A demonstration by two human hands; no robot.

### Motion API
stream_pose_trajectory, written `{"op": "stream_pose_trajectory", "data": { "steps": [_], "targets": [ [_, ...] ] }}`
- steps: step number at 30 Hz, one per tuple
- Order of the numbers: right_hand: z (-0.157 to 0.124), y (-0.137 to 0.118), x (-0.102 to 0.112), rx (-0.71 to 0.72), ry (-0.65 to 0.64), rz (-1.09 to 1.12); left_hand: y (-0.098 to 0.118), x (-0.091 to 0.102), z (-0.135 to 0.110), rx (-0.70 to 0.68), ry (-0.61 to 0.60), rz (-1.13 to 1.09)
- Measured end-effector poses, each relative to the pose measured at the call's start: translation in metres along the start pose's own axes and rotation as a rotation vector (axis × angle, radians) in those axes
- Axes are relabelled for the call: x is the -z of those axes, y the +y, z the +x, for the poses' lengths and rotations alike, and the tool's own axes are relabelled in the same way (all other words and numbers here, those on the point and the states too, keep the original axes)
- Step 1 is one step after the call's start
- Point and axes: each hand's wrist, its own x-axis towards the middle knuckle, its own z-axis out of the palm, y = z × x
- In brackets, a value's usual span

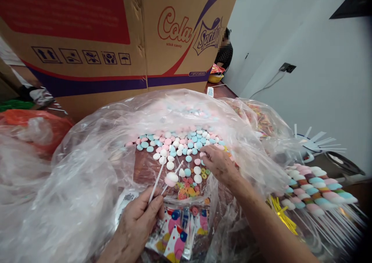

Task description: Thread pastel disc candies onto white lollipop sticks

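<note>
My left hand [141, 212] is closed around two thin white sticks [157, 179]. A pink-and-white marshmallow [171, 179] is threaded on one of them; the other looks bare. At the right edge of the loose pile, my right hand [217, 163] has its fingers bent together over the pieces. A pink piece shows by its fingertips, though what they pinch is partly hidden. The pile holds round, flattened marshmallows [176, 142] in pink, white and blue, spread inside an opened clear plastic bag [95, 146]. Gummy rings and pieces [188, 191] lie nearer to me.
Printed packets [174, 239] sit in front of me. On the right are filled marshmallow skewers [316, 187], yellow twist ties [281, 214] and white sticks [322, 141] in a cup. Behind the bag stands a large cardboard box [116, 76], with a person [225, 55] beyond.
</note>
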Motion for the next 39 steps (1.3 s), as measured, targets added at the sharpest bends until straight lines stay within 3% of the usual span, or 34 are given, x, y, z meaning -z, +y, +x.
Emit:
{"op": "stream_pose_trajectory", "data": {
  "steps": [5, 12, 19, 28, 32, 36, 39],
  "targets": [
    [0.006, -0.007, -0.003, 0.011, -0.071, -0.051, 0.004, -0.002, 0.0, -0.002, 0.007, -0.001],
    [0.002, 0.003, -0.013, 0.083, -0.239, -0.15, 0.009, -0.004, -0.001, -0.022, 0.058, -0.025],
    [0.001, -0.001, -0.012, 0.16, -0.247, -0.195, 0.01, -0.005, -0.003, -0.027, 0.043, -0.014],
    [0.008, 0.004, -0.026, 0.145, -0.14, -0.193, 0.005, -0.003, -0.001, -0.021, 0.023, -0.069],
    [0.0, -0.01, -0.021, 0.241, -0.042, -0.146, 0.006, -0.002, 0.0, 0.008, 0.016, -0.121],
    [-0.009, -0.024, -0.029, 0.426, -0.171, -0.141, 0.01, -0.003, 0.0, 0.017, 0.028, -0.118],
    [-0.011, -0.025, -0.039, 0.408, -0.221, -0.248, 0.013, -0.003, -0.001, 0.021, 0.021, -0.128]
  ]
}}
